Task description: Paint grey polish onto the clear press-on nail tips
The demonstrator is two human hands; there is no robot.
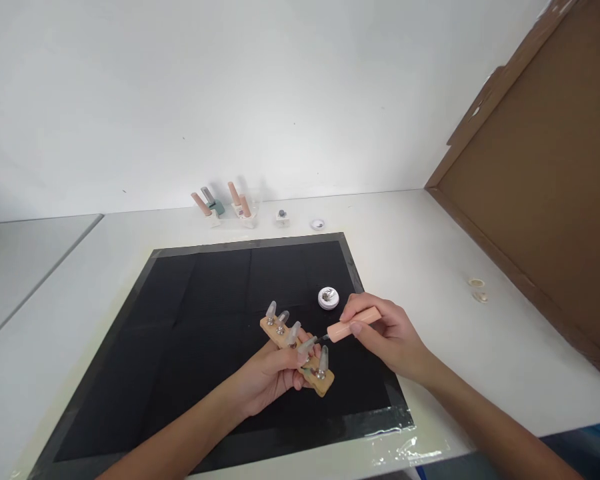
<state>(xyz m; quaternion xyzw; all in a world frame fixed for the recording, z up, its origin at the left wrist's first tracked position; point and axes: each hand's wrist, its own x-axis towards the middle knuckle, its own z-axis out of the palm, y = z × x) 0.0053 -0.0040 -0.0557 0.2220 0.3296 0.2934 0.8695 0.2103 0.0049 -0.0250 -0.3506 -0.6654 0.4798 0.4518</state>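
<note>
My left hand [275,375] is closed around a wooden nail practice stand [323,385], tilted above the black mat. Several clear false nails [323,359] stick up from it on small metal mounts. My left thumb rests near one false nail [307,345] toward the right end. Pinched in my right hand [390,337] is a nail polish brush with a peach handle [354,325]. Its dark bristle tip points left and is at that same false nail; whether it touches I cannot tell. A small round white pot [329,298] with dark bits inside sits just behind my hands.
Several nail polish bottles [245,207] stand along the back by the wall. Near them are a small clear jar [282,217] and a white lid [318,225]. Two small round pieces [479,291] lie at right, beside a brown cardboard panel [545,187]. Tape edges the black mat [205,347].
</note>
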